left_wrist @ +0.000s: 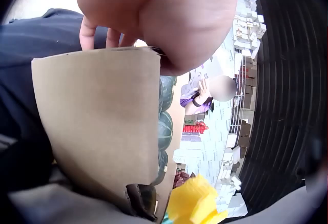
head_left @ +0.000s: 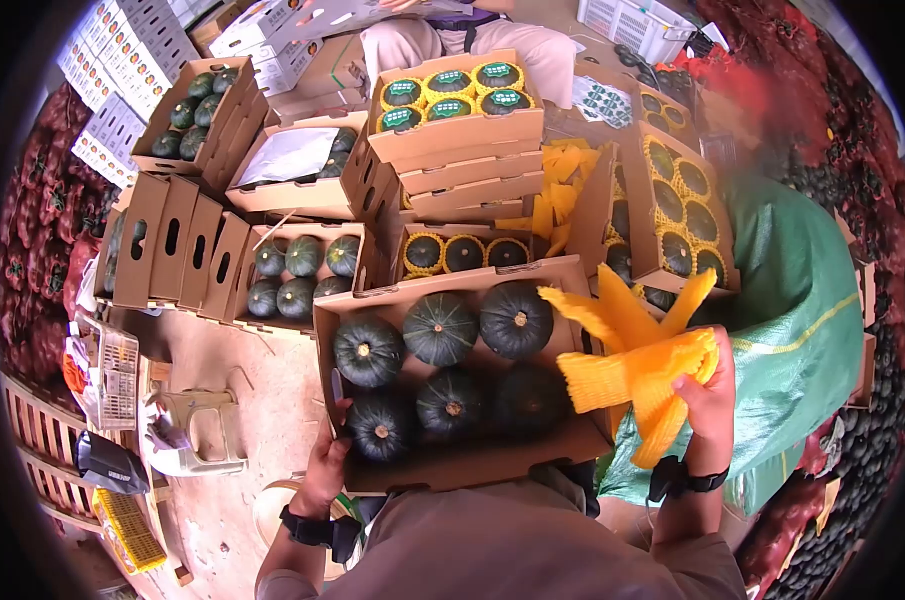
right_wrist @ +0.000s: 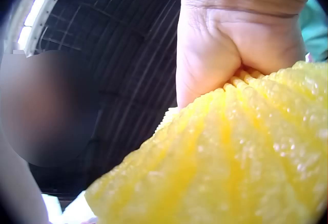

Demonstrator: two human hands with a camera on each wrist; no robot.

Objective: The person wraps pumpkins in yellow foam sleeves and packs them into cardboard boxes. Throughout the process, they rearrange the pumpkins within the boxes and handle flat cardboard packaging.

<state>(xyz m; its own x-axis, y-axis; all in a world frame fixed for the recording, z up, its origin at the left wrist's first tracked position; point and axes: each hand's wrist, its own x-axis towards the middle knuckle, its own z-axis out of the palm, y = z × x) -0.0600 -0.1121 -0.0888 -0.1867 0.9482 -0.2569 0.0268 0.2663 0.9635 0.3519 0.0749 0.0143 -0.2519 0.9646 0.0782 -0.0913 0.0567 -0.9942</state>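
Note:
An open cardboard box [head_left: 472, 470] holds two rows of dark green squashes [head_left: 441, 329] in front of the person's body. The left hand [head_left: 324, 465] grips the box at its near left corner. In the left wrist view, that hand [left_wrist: 169, 19] lies over the cardboard rim with its fingers bent round the edge. Held over the box's right end, a bunch of yellow foam net sleeves [head_left: 637, 365] fans out from the right hand [head_left: 710, 385]. The right wrist view has the ribbed foam net [right_wrist: 225, 152] bunched up in the right hand [right_wrist: 241, 45], the fingertips hidden behind it.
Beyond stand a box of bare squashes [head_left: 300, 262], one of netted squashes [head_left: 464, 253] and a stack topped by labelled squashes [head_left: 450, 92]. A green woven sack [head_left: 797, 290] bulges at the right. On the left are a plastic stool [head_left: 194, 432] and crates. Another person [head_left: 467, 45] sits opposite.

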